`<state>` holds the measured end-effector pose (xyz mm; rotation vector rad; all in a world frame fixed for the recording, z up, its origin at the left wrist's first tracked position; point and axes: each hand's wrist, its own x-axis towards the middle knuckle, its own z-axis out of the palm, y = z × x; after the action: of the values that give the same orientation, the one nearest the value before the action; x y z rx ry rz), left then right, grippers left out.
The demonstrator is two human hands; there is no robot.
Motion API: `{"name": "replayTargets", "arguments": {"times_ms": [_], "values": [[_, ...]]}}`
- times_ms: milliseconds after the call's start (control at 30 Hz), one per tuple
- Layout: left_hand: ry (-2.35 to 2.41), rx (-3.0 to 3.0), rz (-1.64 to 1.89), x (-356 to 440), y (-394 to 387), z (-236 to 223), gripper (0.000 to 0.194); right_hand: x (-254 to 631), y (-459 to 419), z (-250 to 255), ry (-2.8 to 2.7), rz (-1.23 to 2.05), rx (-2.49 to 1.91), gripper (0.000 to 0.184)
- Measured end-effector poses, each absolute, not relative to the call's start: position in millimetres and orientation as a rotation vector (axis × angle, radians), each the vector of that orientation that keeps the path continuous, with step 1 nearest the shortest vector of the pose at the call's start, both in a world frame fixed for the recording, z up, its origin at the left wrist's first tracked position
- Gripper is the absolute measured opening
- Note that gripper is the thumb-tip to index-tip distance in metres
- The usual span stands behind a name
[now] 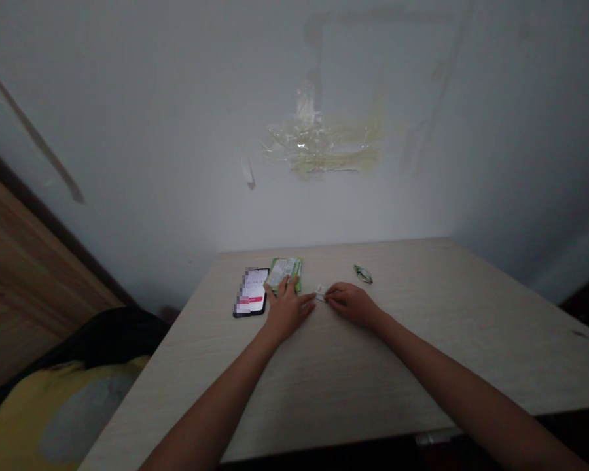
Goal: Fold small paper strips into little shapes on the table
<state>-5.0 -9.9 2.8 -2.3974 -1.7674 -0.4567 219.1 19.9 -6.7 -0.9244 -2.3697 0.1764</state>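
My left hand (288,306) rests with its fingers spread, some of them on the near part of a flat green-and-white packet (285,269). Its index finger and thumb reach right toward a small whitish, partly see-through piece (320,291), too small to name. Pinched fingers of my right hand (349,302) grip that piece from its right side. A small crumpled green packet (363,273) lies on the table beyond my right hand.
Left of the flat packet lies a lit phone (252,293). The pale wooden table (294,386) meets a wall (186,163) with peeling clear tape (324,140). Beside the table at lower left are a yellow-and-grey cushion-like thing (69,412) and dark fabric (122,333).
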Motion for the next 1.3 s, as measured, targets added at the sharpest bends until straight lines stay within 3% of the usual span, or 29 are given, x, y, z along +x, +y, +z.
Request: {"name": "replayTargets", "arguments": {"times_ms": [267,1300], "values": [[-1.594,-2.482,-0.569,-3.7,-12.2,0.9,0.027,219.8,21.9,-7.5,-2.352,0.242,-0.914,0.022],[-1.744,-2.307,-0.530,7.3,-1.5,3.1,0.034,219.3,30.5,-18.8,-2.347,0.174,-0.945,0.024]]}}
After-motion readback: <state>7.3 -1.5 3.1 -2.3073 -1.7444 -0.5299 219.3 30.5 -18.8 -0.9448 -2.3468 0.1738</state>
